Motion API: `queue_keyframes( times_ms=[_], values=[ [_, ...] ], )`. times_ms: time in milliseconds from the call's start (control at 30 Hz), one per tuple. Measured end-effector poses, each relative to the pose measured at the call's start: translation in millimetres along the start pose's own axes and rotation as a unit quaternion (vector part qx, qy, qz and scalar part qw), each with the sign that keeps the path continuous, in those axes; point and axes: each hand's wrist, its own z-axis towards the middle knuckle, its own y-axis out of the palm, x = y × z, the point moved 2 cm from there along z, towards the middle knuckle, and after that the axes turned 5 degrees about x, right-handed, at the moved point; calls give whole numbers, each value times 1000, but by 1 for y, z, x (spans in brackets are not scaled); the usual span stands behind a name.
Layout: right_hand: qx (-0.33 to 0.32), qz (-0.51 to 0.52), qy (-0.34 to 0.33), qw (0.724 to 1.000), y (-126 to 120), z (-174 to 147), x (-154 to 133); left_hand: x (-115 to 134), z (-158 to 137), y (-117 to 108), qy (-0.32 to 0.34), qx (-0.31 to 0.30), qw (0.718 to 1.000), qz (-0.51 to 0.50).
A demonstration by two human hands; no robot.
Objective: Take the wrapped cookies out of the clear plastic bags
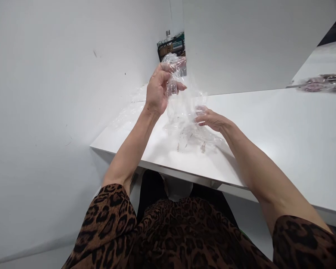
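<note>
Crumpled clear plastic, which looks like thin bags, hangs above the white table. Its upper end is in my left hand, raised near the wall corner with the fingers bent around it. Lower and to the right, my right hand has curved fingers on the plastic's side, with some fingertips seen through it. The lower folds of the plastic spread onto the tabletop between my forearms. Whether anything lies inside the plastic I cannot make out.
The white table runs along a white panel. More clear plastic lies at its left end by the wall. Pinkish items in clear wrap lie at the right. A green and brown package stands in the back corner.
</note>
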Motion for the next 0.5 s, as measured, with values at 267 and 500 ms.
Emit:
queue_keyframes(
  times_ms=[267,500],
  values=[
    [117,14,67,991,-22,11,14,35,-9,-1,33,-3,999,-8],
    [-37,39,-83,995,8,-3,-3,38,-14,11,-3,-23,999,-44]
  ],
)
